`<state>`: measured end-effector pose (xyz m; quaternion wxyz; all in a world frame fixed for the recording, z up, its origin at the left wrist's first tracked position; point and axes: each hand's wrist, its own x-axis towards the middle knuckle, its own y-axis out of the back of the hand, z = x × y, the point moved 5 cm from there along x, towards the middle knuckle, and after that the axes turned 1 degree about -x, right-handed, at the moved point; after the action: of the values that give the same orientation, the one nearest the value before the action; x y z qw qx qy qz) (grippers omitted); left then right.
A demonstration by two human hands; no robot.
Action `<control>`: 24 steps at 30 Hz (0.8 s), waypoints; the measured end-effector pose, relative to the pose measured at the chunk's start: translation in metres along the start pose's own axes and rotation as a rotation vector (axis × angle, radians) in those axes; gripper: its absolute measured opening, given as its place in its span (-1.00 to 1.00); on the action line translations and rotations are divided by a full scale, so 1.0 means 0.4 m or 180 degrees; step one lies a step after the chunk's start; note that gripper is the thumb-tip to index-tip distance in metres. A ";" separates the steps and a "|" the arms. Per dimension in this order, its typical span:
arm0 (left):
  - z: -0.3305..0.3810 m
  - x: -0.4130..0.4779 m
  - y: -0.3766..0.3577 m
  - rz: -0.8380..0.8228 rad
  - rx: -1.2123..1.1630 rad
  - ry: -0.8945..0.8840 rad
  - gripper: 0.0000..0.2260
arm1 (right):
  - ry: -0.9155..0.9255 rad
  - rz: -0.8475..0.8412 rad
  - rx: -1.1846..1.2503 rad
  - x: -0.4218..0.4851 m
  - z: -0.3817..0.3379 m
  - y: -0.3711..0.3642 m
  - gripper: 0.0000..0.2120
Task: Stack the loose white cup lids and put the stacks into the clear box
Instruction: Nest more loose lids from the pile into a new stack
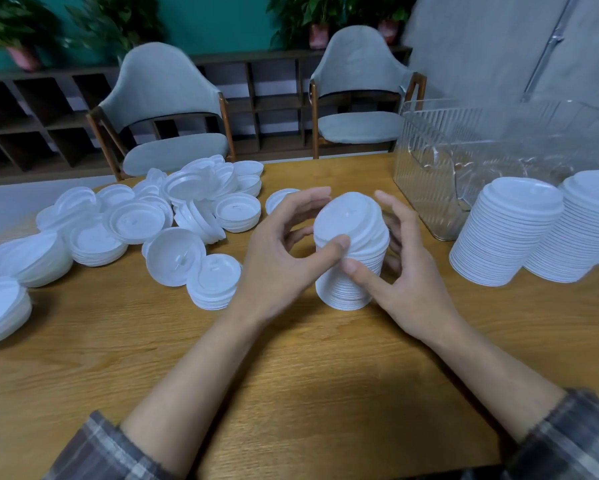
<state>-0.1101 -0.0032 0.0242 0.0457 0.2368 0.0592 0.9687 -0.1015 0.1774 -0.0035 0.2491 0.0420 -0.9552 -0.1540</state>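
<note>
Two plaid sleeves [107,452] enter at the near edge of the wooden desk [291,375], with bare forearms reaching forward. The left grip [277,258] and the right grip [405,271] are cupped around one upright stack of lids [360,237] that stands on the desk between them. Both thumbs press on the stack's near side, the left thumb just above the right. The fingers of both curve round its far side, half spread; whether those far fingertips touch the lids is hard to tell. The top lids sit slightly skewed on the stack.

Just left of the left grip lie two short piles [215,282] and one lid turned upside down. Farther left and beyond spreads a heap of loose lids [187,209], some nested, some tipped on edge.

Right of the right grip, well apart from it, stand two tall finished stacks [505,230] side by side on the desk. Beyond the right grip and behind those stacks sits the clear box [429,161], ribbed-walled, at the desk's far edge.

Past the desk stand two grey chairs [166,98], then a low dark shelf [31,116] with potted plants [14,26] on top.
</note>
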 end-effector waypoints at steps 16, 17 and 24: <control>-0.003 -0.011 -0.031 -0.0163 0.0136 0.0191 -0.52 | 0.0084 -0.0077 -0.0210 -0.001 0.016 0.000 -0.30; -0.002 -0.011 -0.033 -0.0139 0.0160 0.0192 -0.53 | 0.0064 -0.0072 -0.0181 -0.001 0.016 -0.001 -0.30; -0.010 -0.007 -0.024 -0.0114 0.0034 0.0277 -0.52 | 0.0071 -0.0087 -0.0215 -0.003 0.008 -0.002 -0.29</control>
<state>-0.1088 0.0056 0.0182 0.0591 0.1937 0.0706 0.9767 -0.1021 0.1776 -0.0070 0.2589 0.0484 -0.9460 -0.1890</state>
